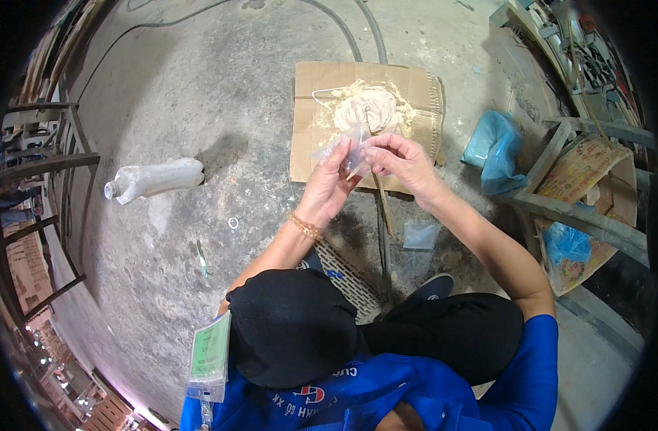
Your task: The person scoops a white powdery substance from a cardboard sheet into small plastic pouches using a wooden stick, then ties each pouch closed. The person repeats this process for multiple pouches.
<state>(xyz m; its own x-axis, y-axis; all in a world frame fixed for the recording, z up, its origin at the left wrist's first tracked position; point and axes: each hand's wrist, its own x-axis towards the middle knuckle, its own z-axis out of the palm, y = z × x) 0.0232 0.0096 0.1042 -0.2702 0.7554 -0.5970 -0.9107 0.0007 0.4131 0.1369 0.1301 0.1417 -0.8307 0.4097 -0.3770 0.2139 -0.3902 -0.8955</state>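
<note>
While both hands (329, 188) (408, 167) pinch it, the clear plastic bag (356, 149) sits between their fingertips.

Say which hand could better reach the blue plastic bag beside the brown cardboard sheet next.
Probably the right hand: it is nearer the blue bag than the left hand, though both hold translucent plastic film.

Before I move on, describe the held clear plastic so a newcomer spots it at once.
Find the brown cardboard sheet bearing a pale mound. Just below that in view, the left hand and right hand hold the clear plastic. Being held sets it apart from the clear piece on the floor.
</note>
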